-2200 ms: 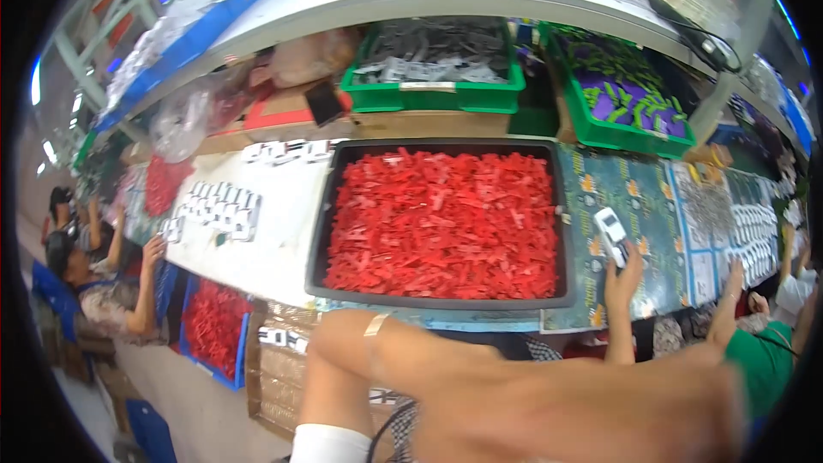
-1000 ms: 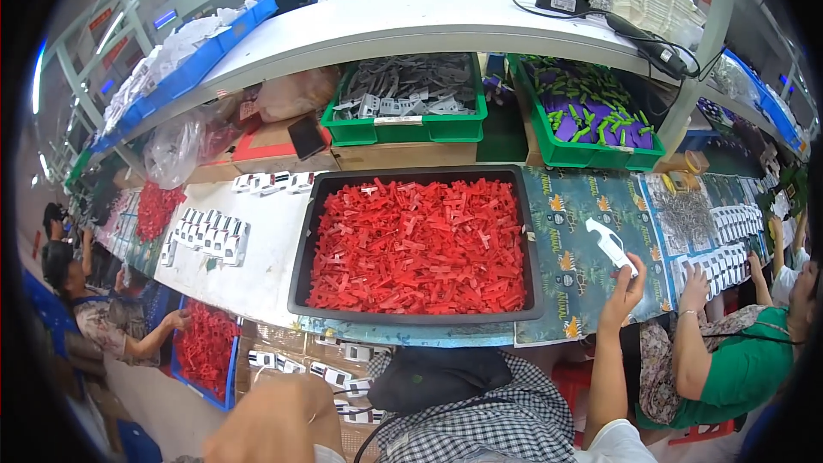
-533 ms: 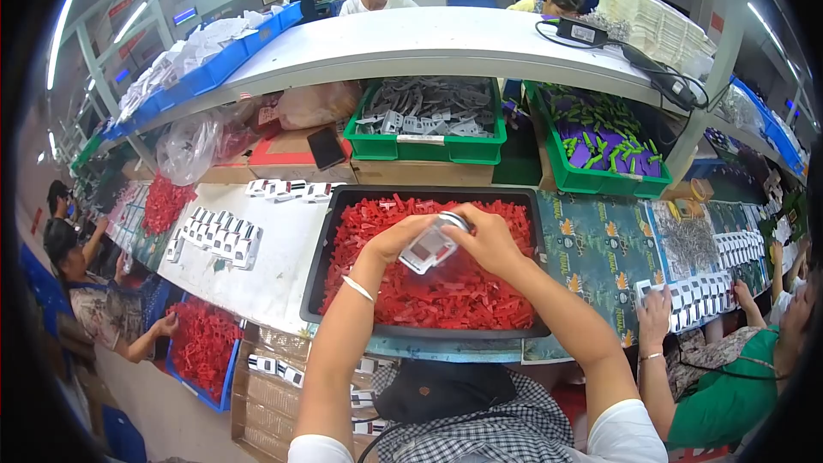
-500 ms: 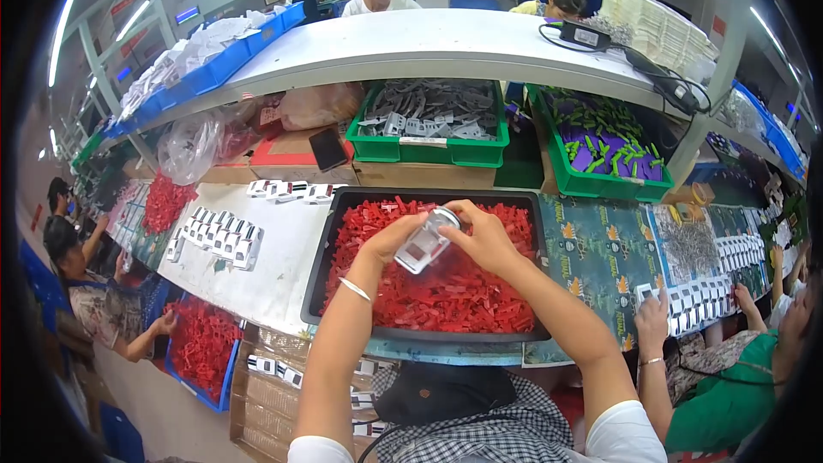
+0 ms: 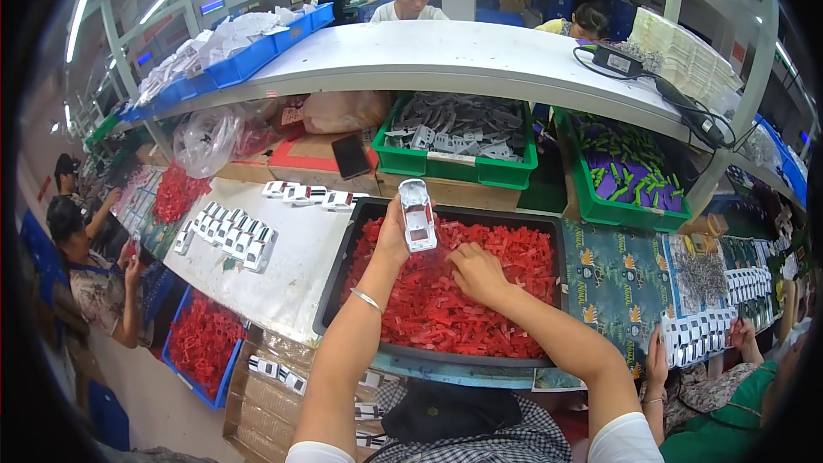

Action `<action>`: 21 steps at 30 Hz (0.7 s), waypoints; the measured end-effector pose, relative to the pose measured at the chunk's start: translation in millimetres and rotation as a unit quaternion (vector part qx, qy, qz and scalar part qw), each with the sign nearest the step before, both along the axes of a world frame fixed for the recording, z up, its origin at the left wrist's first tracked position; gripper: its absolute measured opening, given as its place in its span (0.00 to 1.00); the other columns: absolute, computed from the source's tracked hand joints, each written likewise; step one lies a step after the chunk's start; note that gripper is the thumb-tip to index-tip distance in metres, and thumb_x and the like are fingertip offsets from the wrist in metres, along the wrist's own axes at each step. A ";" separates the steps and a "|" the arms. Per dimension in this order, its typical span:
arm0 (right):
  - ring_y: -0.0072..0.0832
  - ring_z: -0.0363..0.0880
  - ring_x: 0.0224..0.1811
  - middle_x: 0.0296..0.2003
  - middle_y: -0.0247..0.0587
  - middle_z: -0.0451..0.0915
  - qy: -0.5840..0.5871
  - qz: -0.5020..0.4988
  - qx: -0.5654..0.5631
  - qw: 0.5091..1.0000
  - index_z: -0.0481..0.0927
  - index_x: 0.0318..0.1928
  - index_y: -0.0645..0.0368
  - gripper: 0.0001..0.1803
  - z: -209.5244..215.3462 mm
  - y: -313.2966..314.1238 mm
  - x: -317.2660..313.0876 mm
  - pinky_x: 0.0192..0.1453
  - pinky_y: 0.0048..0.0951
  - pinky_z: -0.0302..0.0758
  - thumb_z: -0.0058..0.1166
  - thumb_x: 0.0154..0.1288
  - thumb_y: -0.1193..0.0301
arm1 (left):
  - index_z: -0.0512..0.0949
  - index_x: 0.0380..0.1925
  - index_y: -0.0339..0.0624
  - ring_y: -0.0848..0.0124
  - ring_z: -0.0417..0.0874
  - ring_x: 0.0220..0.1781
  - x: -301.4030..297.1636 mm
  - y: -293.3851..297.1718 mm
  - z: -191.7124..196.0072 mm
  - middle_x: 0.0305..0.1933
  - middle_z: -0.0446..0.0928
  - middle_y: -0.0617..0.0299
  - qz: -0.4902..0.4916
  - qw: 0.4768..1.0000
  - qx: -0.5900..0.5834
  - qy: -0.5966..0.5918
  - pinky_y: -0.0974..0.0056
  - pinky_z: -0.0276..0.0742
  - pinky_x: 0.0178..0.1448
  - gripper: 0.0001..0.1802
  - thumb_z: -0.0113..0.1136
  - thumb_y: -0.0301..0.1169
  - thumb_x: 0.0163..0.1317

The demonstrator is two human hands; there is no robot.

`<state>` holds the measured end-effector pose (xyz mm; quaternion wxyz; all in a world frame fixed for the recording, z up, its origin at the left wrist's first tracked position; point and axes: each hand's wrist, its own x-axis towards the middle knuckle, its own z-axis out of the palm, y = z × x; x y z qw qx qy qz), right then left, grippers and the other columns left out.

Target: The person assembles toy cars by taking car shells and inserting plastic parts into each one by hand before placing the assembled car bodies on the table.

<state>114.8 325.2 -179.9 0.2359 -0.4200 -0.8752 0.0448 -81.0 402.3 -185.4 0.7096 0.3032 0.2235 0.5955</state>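
Observation:
My left hand (image 5: 394, 238) grips a white toy car body (image 5: 417, 216), held tilted up above the left part of a black tray (image 5: 480, 360). The car's open underside or cabin shows some red inside. Small red plastic parts (image 5: 446, 321) fill the tray. My right hand (image 5: 482, 274) is down at the pile of red parts, its fingers curled and closed at the surface. Whatever is between those fingertips is too small or hidden to make out.
White toy cars (image 5: 231, 236) stand in rows on the left board. Behind the tray are a green bin of grey parts (image 5: 454, 133), another of green and purple parts (image 5: 621, 163), and a phone (image 5: 350, 156). A shelf (image 5: 411, 56) spans above. Co-workers sit on both sides.
Both hands were together on the toy car. Now my left hand alone holds it, turned more upright, and my right hand has let go and moved down to the red parts.

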 end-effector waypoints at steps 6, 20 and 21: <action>0.43 0.74 0.46 0.39 0.43 0.74 -0.073 0.001 0.042 0.996 0.80 0.37 0.58 0.08 -2.4 14.1 -4.2 0.45 0.46 0.75 0.55 0.56 0.72 | 0.71 0.55 0.45 0.63 0.82 0.40 5.8 -0.6 3.3 0.46 0.80 0.54 -0.012 1.000 -0.003 0.018 0.59 0.81 0.43 0.26 0.34 0.51 0.72; 0.34 0.74 0.36 0.30 0.34 0.75 0.224 -0.015 0.167 0.960 0.79 0.30 0.55 0.06 27.7 12.8 2.7 0.37 0.34 0.73 0.62 0.49 0.75 | 0.71 0.53 0.35 0.65 0.81 0.47 47.7 -26.4 11.7 0.50 0.79 0.52 0.013 0.991 0.030 0.130 0.62 0.76 0.52 0.26 0.33 0.45 0.75; 0.33 0.73 0.37 0.31 0.33 0.74 0.201 -0.022 0.195 0.960 0.79 0.30 0.55 0.06 27.3 12.6 1.9 0.37 0.33 0.73 0.62 0.49 0.75 | 0.72 0.51 0.35 0.66 0.80 0.48 55.5 -38.5 22.9 0.49 0.78 0.55 0.034 0.992 0.028 0.122 0.63 0.74 0.55 0.24 0.34 0.43 0.75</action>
